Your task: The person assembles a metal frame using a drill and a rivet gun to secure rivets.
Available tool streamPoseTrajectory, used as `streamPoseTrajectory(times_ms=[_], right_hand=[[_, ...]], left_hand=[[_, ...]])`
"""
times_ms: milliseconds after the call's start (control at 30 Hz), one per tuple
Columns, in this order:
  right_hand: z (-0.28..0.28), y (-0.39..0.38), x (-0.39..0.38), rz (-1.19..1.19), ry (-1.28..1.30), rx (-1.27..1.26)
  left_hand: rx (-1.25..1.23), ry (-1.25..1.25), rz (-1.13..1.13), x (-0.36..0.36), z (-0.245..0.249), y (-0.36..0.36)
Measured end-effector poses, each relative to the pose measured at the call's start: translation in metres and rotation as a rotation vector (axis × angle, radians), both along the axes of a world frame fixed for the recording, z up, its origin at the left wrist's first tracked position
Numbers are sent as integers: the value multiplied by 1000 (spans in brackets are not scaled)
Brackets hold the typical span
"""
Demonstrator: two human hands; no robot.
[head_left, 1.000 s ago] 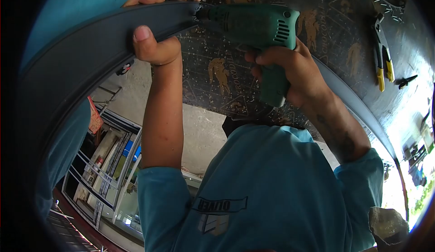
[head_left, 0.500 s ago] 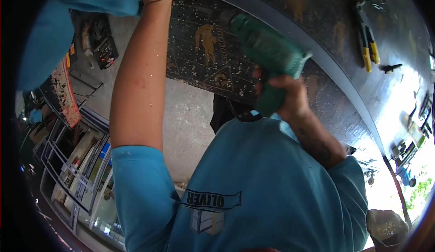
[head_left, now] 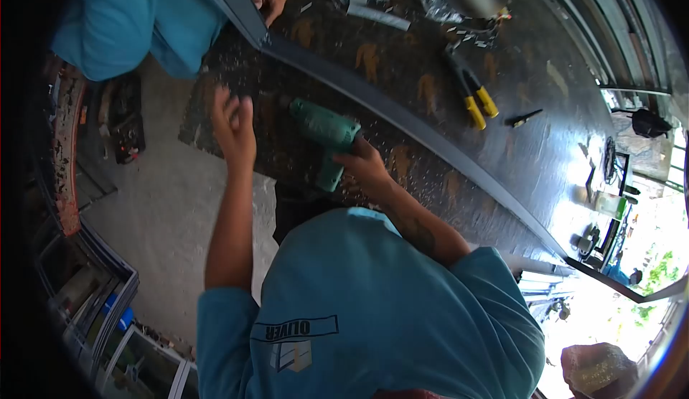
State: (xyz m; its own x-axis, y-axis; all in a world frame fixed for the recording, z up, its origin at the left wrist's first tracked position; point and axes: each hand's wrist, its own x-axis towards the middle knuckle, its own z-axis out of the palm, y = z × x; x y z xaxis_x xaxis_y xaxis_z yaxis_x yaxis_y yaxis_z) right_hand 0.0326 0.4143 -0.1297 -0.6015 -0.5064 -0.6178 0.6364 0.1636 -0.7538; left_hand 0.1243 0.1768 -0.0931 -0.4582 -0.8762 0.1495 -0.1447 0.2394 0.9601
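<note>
My right hand [head_left: 364, 166] is wrapped round the grip of a green power drill [head_left: 326, 125], held above the dark tabletop with its chuck pointing up and left. My left hand [head_left: 234, 130] hovers near the table's left end, fingers apart, slightly blurred, with nothing in it. Beyond both hands a long grey metal frame [head_left: 430, 125] lies across the dark table [head_left: 402, 65], its corner near a co-worker's hand [head_left: 270, 1]. Small pale shavings are scattered round the drill and the frame.
A co-worker in a blue shirt [head_left: 154, 19] stands at the upper left. Yellow-handled cutters [head_left: 470, 90], a small black tool [head_left: 524, 118] and a clear plastic bag [head_left: 439, 1] lie across the frame. Metal frames [head_left: 136, 352] lean at the lower left.
My left hand has come down from the top edge and its fingers now show spread. The drill has moved left in view with my right hand. The view has shifted, showing the frame's corner.
</note>
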Motion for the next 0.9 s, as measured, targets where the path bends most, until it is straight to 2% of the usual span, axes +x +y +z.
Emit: streamPoseTrajectory(times_ms=[33,100,167,233,267,333,367,433,500,533,600,633,700,733,767,800,833,900], right_hand=[[4,17,-11,60,182,123],[5,51,-45,-127,644,331],[4,93,-107,-149,1282,696],[-3,124,-157,-238,1518,943],[-7,132,-173,-263,1544,921],[-15,139,-198,-209,1439,1126],[-19,138,-210,-220,1481,1090],[-21,142,-223,-11,1273,1042],[-2,131,-228,147,1063,999],[-11,132,-236,144,1086,1000],[-61,133,-266,286,1269,938],[-55,129,-268,300,1283,931],[-28,109,-267,144,1215,861],[-10,106,-263,111,1180,690],[16,102,-249,87,1140,507],[69,93,-216,62,894,252],[82,93,-209,176,947,119],[155,75,-150,209,580,-95]], left_hand=[[17,-23,24,15,-8,13],[49,-25,54,37,-21,38],[61,9,41,47,-31,56],[40,50,29,51,-37,68],[69,46,-12,50,-38,73],[77,78,-17,49,-33,80],[79,42,-70,48,-30,82],[62,25,-129,41,-21,81],[100,14,-170,30,-11,83],[99,36,-163,21,-9,85],[119,86,-247,12,-9,89],[120,92,-229,9,-9,93],[64,77,-338,-2,-3,101],[85,40,-361,-6,6,105],[147,33,-372,-10,-7,107],[157,66,-395,-15,-5,109],[247,115,-434,-23,-11,109],[271,102,-586,-34,27,108]])
